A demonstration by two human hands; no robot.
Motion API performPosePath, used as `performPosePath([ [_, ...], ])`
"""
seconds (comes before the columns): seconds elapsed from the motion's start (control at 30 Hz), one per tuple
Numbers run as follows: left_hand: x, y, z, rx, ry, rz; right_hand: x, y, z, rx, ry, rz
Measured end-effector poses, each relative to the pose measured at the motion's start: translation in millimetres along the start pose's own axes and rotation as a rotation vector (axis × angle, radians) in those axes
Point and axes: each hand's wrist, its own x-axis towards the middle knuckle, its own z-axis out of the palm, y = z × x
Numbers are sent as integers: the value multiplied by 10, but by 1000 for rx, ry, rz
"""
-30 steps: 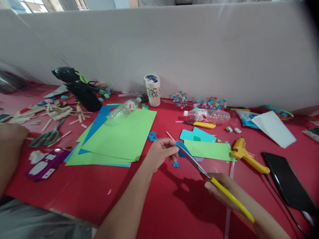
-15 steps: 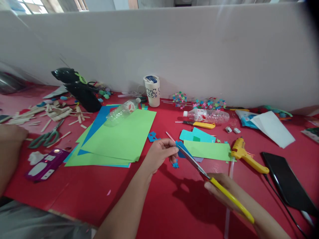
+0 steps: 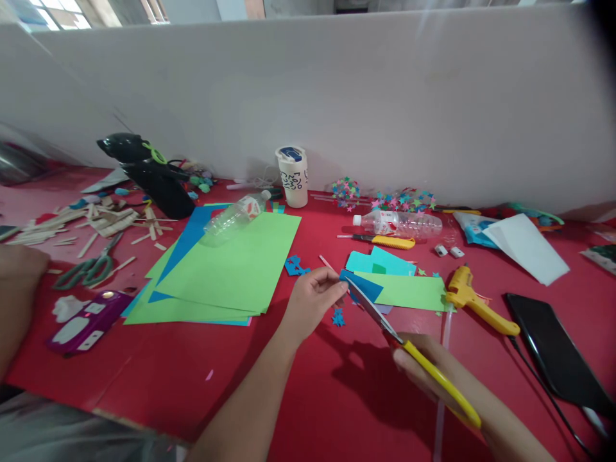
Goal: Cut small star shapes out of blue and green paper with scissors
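Note:
My left hand (image 3: 315, 298) pinches a piece of blue paper (image 3: 366, 289) above the red table. Wrapped round the yellow handles of a pair of scissors (image 3: 375, 314) is my right hand (image 3: 423, 366). The blades point up and left, with their tips at the blue paper close to my left fingertips. Small blue paper stars (image 3: 339, 317) lie just below the left fingers. Beyond that hand rests a blue paper scrap (image 3: 294, 265) with cut-outs. A light green paper strip (image 3: 414, 292) lies behind the blue piece.
Green paper sheets (image 3: 231, 269) lie left of centre under a plastic bottle (image 3: 238, 215). To the right are a yellow glue gun (image 3: 474, 301) with a cord and a black phone (image 3: 553, 346). A cup (image 3: 292, 176) stands at the back. Another person's arm (image 3: 19, 289) rests at far left.
The blue paper has turned, so more of its face shows past the blades. The scissors' handles have shifted slightly to the left; both hands stay nearly in place.

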Motion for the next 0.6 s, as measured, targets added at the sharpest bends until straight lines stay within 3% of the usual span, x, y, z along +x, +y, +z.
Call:
performPosePath([
  [0.13, 1, -1, -43, 14, 55, 56, -20, -57, -6, -28, 1, -10],
  [0.6, -22, 45, 85, -93, 110, -8, -37, 0, -12, 45, -82, -26],
])
